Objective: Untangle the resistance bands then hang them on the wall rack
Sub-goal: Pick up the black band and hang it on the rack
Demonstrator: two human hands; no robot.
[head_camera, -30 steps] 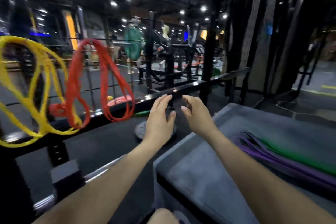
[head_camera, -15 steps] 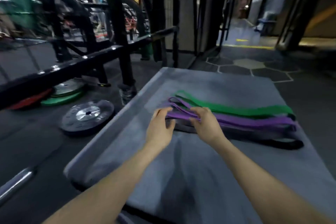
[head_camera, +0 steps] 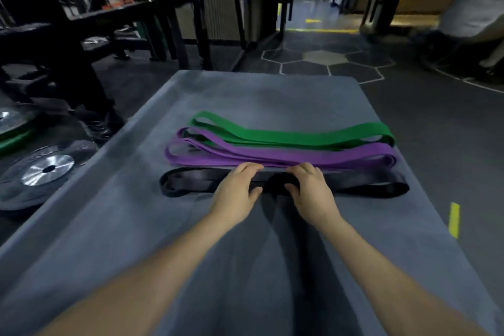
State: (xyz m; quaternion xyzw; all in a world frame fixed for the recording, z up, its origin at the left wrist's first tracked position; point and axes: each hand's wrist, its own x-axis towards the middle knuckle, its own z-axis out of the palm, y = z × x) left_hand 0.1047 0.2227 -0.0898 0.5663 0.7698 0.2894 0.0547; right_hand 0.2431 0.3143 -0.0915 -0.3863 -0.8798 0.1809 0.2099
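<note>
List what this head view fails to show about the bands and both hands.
- Black band: its middle, hidden under the left hand and right hand.
- Grip: fingertips curl out of sight, so a true hold is unclear.
- Purple band and green band: overlapping, tangling unreadable.
- Wall rack: outside the frame.

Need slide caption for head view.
Both hands on flat black rubber band; purple and green bands behind.

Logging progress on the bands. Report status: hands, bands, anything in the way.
Left hand and right hand both on black band, fingers curled over its middle. Purple band, green band lie behind on grey mat. No obstruction visible.
</note>
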